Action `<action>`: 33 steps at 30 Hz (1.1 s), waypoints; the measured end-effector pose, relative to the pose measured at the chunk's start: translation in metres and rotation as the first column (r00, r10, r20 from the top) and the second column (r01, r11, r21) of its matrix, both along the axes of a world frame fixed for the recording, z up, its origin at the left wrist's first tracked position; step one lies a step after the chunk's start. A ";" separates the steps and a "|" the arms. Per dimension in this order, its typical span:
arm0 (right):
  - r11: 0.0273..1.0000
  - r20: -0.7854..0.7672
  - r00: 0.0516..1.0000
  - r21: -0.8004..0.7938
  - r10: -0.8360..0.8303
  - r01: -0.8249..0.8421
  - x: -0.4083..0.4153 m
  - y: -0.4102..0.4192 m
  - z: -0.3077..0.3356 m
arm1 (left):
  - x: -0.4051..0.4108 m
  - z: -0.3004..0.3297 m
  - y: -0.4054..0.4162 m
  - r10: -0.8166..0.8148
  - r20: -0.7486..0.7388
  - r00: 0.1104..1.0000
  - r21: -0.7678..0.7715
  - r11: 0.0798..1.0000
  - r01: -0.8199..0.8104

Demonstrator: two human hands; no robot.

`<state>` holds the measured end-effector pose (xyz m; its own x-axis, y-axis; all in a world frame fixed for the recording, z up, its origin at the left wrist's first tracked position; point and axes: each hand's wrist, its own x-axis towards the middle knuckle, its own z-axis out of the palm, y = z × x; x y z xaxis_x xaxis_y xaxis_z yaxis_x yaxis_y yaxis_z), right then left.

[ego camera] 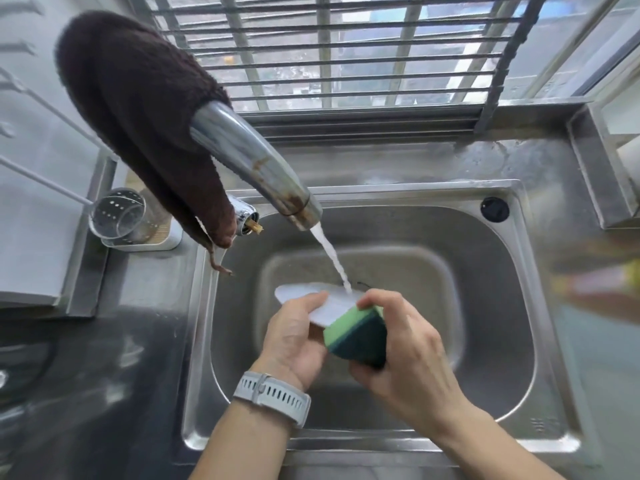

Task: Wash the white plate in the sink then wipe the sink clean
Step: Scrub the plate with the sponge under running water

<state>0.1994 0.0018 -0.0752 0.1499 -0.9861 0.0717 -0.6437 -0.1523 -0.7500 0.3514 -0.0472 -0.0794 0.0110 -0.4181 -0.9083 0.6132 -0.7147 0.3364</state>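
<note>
Over the middle of the steel sink (491, 306) my left hand (294, 337) grips the white plate (329, 303) by its near edge, thumb on top, plate tilted. My right hand (412, 348) holds a green sponge (356, 334) with a dark green scouring side, pressed against the plate's right rim. Water runs from the faucet (256, 168) and lands on the plate's far edge. Much of the plate is hidden behind my hands and the sponge.
A dark brown cloth (138, 109) hangs over the faucet's neck. A perforated clear cup in a white holder (121, 216) stands left of the sink. A blurred bottle (595, 282) lies at the right. A barred window (346, 53) is behind the sink.
</note>
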 end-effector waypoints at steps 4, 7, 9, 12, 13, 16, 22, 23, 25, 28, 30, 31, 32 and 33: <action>0.941 0.175 0.971 0.322 -0.164 0.101 -0.015 -0.006 0.002 | 0.001 -0.001 0.008 0.001 -0.040 0.999 -0.025 1.000 -0.002; 0.945 0.080 0.989 0.313 -0.123 0.093 -0.016 -0.018 -0.003 | -0.005 0.000 0.015 -0.041 0.007 0.999 -0.083 0.996 0.041; 0.965 0.043 0.998 0.260 -0.035 0.023 -0.002 -0.030 -0.005 | -0.011 -0.001 0.018 -0.070 0.045 0.997 -0.117 0.990 0.075; 0.997 -0.009 1.000 0.079 0.019 -0.018 0.017 -0.058 -0.014 | -0.021 -0.002 0.017 -0.051 0.177 0.983 -0.163 0.983 0.080; 0.997 0.013 1.000 0.069 -0.016 0.015 0.017 -0.068 -0.019 | -0.022 -0.004 0.017 -0.024 0.232 0.973 -0.192 0.979 0.070; 0.981 -0.040 0.989 0.130 -0.143 0.147 -0.001 -0.079 -0.036 | -0.022 -0.012 0.018 0.032 0.460 0.887 -0.301 0.946 0.122; 0.997 0.026 1.000 0.081 -0.015 0.013 0.002 -0.049 -0.022 | -0.011 -0.025 0.032 -0.117 0.533 0.838 -0.390 0.845 0.366; 0.996 0.015 1.000 0.081 0.022 -0.023 0.003 -0.056 -0.023 | -0.008 -0.025 0.034 -0.130 0.479 0.868 -0.412 0.840 0.353; 0.991 -0.022 1.000 0.135 0.021 -0.018 0.000 -0.078 -0.031 | -0.003 -0.024 0.036 -0.165 0.455 0.875 -0.428 0.821 0.377; 0.982 -0.059 0.998 0.186 -0.029 0.040 -0.002 -0.092 -0.036 | 0.000 -0.021 0.037 -0.193 0.454 0.870 -0.446 0.795 0.410; 0.989 -0.038 0.998 0.138 0.050 -0.044 0.007 -0.080 -0.030 | 0.002 -0.019 0.034 -0.215 0.451 0.866 -0.457 0.778 0.431; 0.988 -0.033 0.994 0.119 0.100 -0.096 0.010 -0.076 -0.029 | 0.005 -0.019 0.033 -0.223 0.448 0.866 -0.463 0.771 0.437; 0.987 -0.028 0.993 0.118 0.112 -0.108 0.011 -0.079 -0.031 | 0.006 -0.020 0.034 -0.235 0.443 0.865 -0.466 0.764 0.446; 0.987 -0.029 0.997 0.146 0.076 -0.071 0.009 -0.085 -0.034 | 0.007 -0.020 0.035 -0.254 0.435 0.864 -0.467 0.757 0.457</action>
<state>0.2083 -0.0835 -0.1094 0.2226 -0.9718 -0.0776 -0.6605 -0.0918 -0.7452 0.3584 -0.0118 -0.0995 0.0100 -0.8662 -0.4997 0.1322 -0.4941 0.8593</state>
